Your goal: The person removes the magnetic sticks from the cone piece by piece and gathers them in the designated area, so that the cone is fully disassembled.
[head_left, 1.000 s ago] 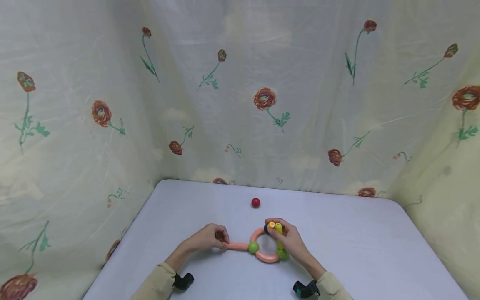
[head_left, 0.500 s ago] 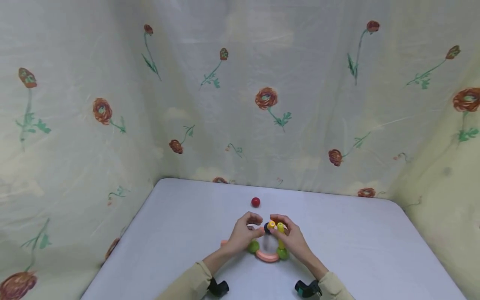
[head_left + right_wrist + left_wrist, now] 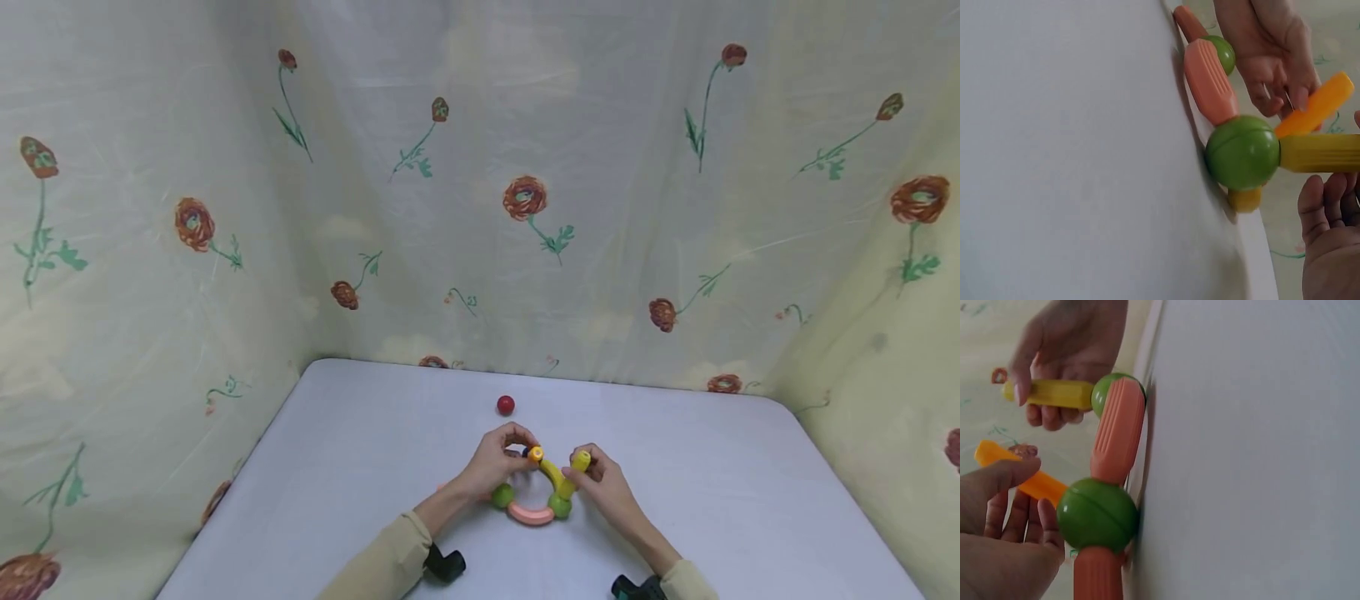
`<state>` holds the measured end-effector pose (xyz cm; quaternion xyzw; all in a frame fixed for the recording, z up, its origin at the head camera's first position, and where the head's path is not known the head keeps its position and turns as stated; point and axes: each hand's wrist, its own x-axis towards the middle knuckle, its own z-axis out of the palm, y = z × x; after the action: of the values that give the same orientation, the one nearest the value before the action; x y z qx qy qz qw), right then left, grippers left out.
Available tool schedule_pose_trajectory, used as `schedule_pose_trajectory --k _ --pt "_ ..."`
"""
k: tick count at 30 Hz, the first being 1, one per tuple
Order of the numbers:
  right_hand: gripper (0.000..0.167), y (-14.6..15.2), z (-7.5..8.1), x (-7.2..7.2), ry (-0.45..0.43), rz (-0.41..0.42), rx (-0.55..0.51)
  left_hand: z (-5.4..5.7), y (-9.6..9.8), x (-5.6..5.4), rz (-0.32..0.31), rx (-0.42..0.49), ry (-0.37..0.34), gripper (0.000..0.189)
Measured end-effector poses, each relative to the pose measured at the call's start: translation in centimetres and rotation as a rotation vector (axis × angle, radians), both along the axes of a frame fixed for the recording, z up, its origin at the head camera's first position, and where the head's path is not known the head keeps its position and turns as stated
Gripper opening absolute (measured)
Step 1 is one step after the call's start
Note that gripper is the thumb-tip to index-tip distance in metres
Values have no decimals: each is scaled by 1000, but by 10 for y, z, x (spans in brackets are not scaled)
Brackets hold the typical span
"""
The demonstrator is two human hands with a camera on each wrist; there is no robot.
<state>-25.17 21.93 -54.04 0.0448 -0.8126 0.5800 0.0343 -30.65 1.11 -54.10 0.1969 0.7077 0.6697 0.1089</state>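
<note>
On the table, curved pink rods (image 3: 531,515), a curved yellow rod (image 3: 551,473) and green balls (image 3: 560,505) join into a ring, with a dark ball at its far side. My left hand (image 3: 491,463) is at that far side, pinching an upright orange rod (image 3: 1040,486) between thumb and fingers. At the ring's right, my right hand (image 3: 606,492) pinches a straight yellow rod (image 3: 1060,394), which rises from the green ball (image 3: 1242,152) and leans right. The left hand covers most of the pink rod at the ring's left and most of the dark ball.
A red ball (image 3: 506,405) lies on the white table (image 3: 675,450) beyond the ring. Flower-printed curtains (image 3: 480,275) enclose the table's back and sides. Black wrist cameras (image 3: 446,565) hang under both forearms.
My left hand has left the straight pink rod at the left and now holds the orange rod. The right hand has shifted right from beside the orange rod, tilting the yellow rod rightward.
</note>
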Motion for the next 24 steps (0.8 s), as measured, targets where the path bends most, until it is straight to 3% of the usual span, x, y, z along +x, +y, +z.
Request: schedule_pose_trajectory --k 3,6,10,14,16,19,24 --pt "23 4 11 6 -33 5 12 1 -5 0 -84 -53 28 29" --pt "23 12 9 5 -58 3 13 1 -11 0 -177 -128 77 30" --pt "21 24 -8 -4 -67 -19 -7 1 -17 3 -255 -287 141 32" --pt "19 27 -12 -5 -63 -25 -13 -3 -21 3 -311 -406 217 34" --pt "18 28 -12 -5 -62 -18 -18 -6 -22 3 -331 -406 224 34" --pt "17 31 -12 -6 -96 8 -37 -8 -24 1 -328 -376 175 33" --pt "25 47 -10 -9 -189 164 -23 -10 -27 0 -325 -314 89 32"
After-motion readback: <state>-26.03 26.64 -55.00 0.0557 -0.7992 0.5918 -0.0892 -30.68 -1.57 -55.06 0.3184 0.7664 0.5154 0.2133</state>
